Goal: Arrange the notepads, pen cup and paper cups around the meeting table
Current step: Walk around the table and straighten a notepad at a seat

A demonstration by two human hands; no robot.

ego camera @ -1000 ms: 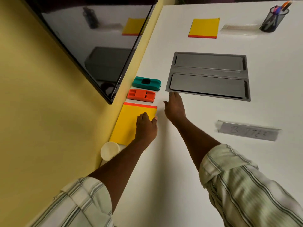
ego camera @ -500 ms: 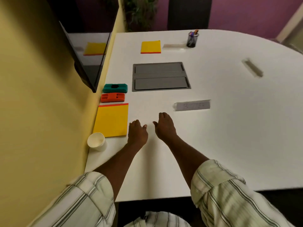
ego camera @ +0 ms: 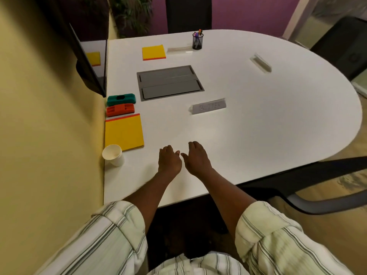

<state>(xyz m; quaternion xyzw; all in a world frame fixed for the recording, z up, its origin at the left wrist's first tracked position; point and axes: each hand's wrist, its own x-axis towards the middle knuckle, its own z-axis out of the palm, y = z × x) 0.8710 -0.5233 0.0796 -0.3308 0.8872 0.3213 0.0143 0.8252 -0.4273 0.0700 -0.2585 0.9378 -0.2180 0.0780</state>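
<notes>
A yellow notepad point(ego camera: 124, 132) lies at the table's left edge by the wall, with a stack of white paper cups point(ego camera: 112, 155) standing just in front of it. A second yellow notepad point(ego camera: 153, 52) lies at the far side, and a black mesh pen cup point(ego camera: 197, 41) with pens stands to its right. My left hand point(ego camera: 169, 160) and my right hand point(ego camera: 196, 158) hover side by side over the white table point(ego camera: 278, 120) near its front edge, right of the near notepad. Both hands are empty, fingers loosely extended.
A teal eraser point(ego camera: 121, 98) and an orange eraser point(ego camera: 120, 109) lie beyond the near notepad. A grey cable hatch point(ego camera: 169, 82) sits mid-table. Name plates point(ego camera: 208, 106), point(ego camera: 260, 62), point(ego camera: 179, 50) stand around it. A wall screen point(ego camera: 89, 64) hangs left; a chair point(ego camera: 317, 187) stands right.
My left hand has come off the near notepad and both hands have drawn back toward the table's front edge. The view has pulled back and now takes in the whole table.
</notes>
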